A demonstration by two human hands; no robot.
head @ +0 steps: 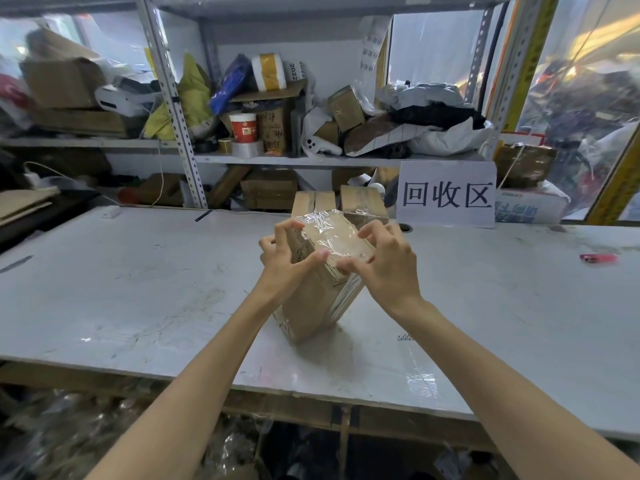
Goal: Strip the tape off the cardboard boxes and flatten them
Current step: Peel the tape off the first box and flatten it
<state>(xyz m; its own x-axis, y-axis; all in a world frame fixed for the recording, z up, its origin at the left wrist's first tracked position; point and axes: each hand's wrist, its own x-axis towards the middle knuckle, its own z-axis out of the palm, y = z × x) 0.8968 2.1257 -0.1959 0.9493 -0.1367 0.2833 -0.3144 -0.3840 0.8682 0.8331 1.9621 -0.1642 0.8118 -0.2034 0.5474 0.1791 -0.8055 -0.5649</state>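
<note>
Near table point(138, 289) edge the box point(313, 303) stands tilted on one edge, taped end turned up for reach. Left hand point(282, 259) grips its top corner to steady it; right hand point(389, 268), fingers curled, pinches at the clear tape point(334, 233). Glare hides whether the tape has lifted, and the other boxes point(362, 202) behind are partly blocked.

the left hand point(284, 264) covers the left side of the taped box point(309, 308), the right hand point(390, 271) its right edge. the rear boxes point(363, 202) sit half hidden behind it. the pink thing point(598, 258) on the worktop point(138, 289) is too blurred to name.
</note>
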